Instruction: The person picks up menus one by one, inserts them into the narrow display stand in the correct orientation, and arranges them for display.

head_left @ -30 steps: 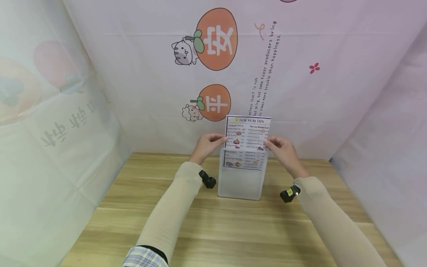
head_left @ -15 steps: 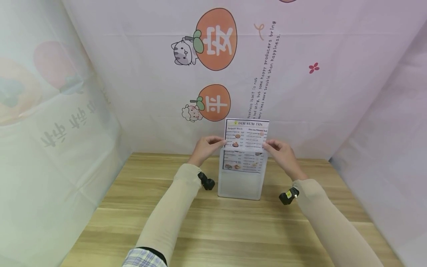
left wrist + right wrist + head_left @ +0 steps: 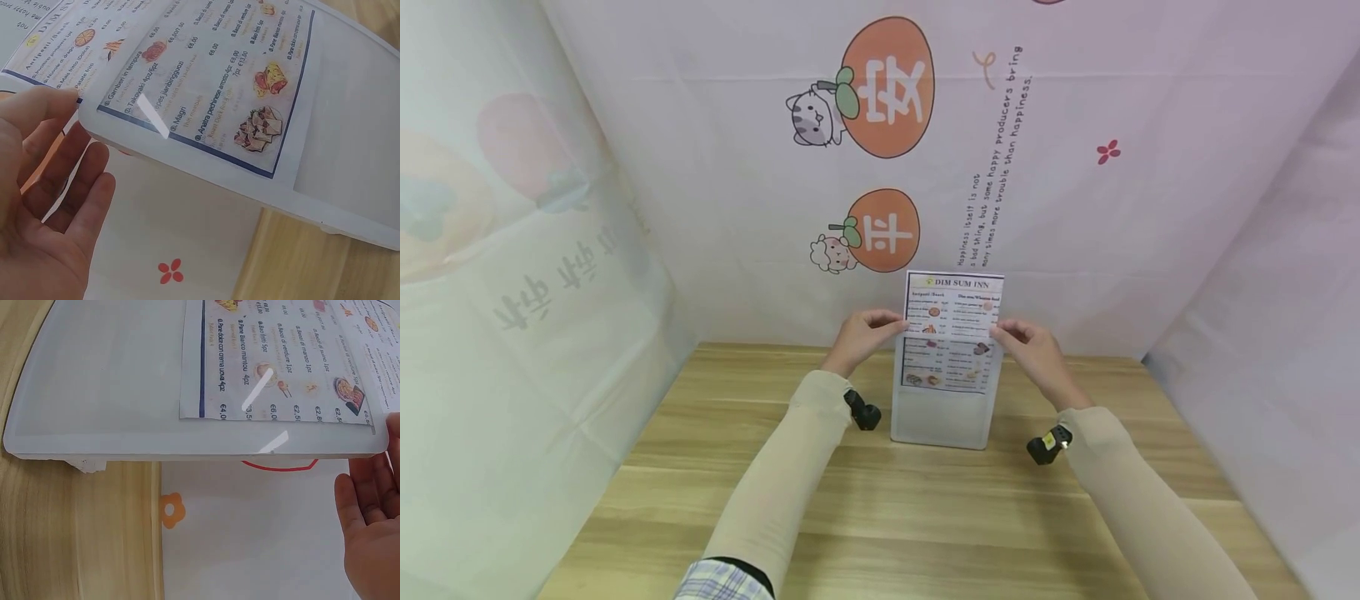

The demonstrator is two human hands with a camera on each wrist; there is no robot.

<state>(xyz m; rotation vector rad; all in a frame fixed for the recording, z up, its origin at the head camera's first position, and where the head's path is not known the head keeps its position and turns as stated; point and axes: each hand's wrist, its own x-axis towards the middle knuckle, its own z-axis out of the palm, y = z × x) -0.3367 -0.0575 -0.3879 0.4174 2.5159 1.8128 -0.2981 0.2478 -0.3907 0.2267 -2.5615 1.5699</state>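
Behind the holder and well off to either side of it, printed white cloth (image 3: 737, 208). Beneath and in front of the holder, a wood-grain surface (image 3: 880, 517). Angled in toward the holder from both sides, beige sleeves (image 3: 786, 467), plaid at the near end of the left one. Upright on the surface, the holder (image 3: 942, 421) itself: pale rim, see-through face, rounded corners, glare streaks across it in both wrist views. Behind and above the holder, orange fruits (image 3: 886, 230) printed on the cloth. In the upper part of the holder and sticking out past its top edge, the menu (image 3: 955, 304), headed DIM SUM INN, bottom edge well above the holder's own. At the holder's upper left corner, the left hand (image 3: 859, 340), pinching the menu's left edge, thumb in front. At the upper right corner, the right hand (image 3: 1036, 354), pinching the menu's right edge. Lower, on either side of the holder, black wrist cameras (image 3: 863, 410).
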